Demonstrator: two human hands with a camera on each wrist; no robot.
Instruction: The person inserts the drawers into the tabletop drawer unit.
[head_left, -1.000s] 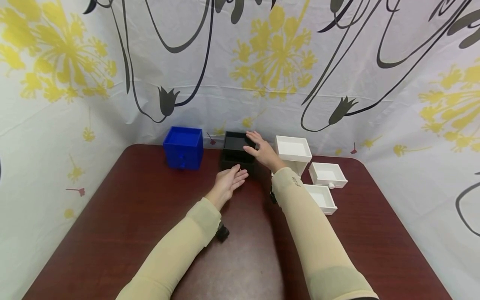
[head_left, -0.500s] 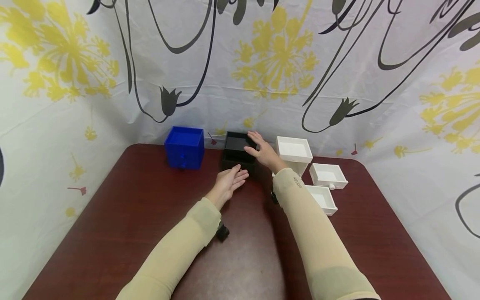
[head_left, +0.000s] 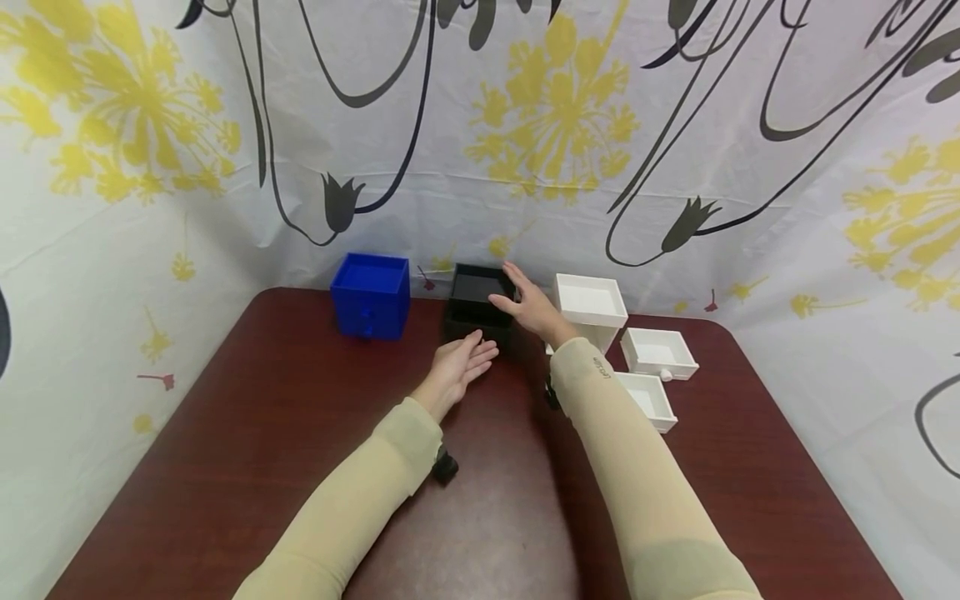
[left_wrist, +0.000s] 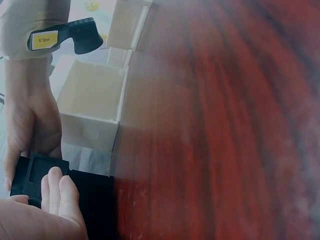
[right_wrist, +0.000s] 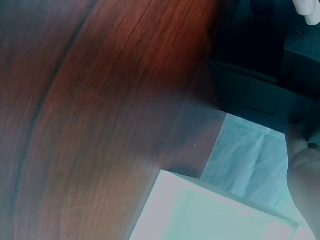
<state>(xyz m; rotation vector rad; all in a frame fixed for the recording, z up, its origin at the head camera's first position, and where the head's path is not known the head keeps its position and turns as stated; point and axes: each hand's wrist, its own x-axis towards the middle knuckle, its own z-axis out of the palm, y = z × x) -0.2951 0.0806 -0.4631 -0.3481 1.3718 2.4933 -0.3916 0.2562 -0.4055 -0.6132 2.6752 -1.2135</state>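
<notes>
A small black drawer box [head_left: 480, 286] stands at the back middle of the table, its front part reaching toward me. At that front is my left hand [head_left: 453, 367], palm turned to the right, fingers extended against the black front. The left wrist view shows those fingers [left_wrist: 55, 192] straight, with a dark knob beside the thumb. My right hand [head_left: 534, 310] lies along the box's right side, fingers spread, thumb reaching over the top edge. In the right wrist view one of its digits [right_wrist: 296, 137] touches the box's side wall.
A blue drawer box [head_left: 370, 296] stands to the left. On the right is a white box [head_left: 589, 300], its near side partly behind my right arm. Two loose white drawers [head_left: 660, 352] lie beside it. Patterned cloth [head_left: 555, 225] hangs right behind the table.
My right hand's fingers have shifted slightly to the right along the black box's edge. The left hand stays at the front almost unmoved. The head view has shifted a little.
</notes>
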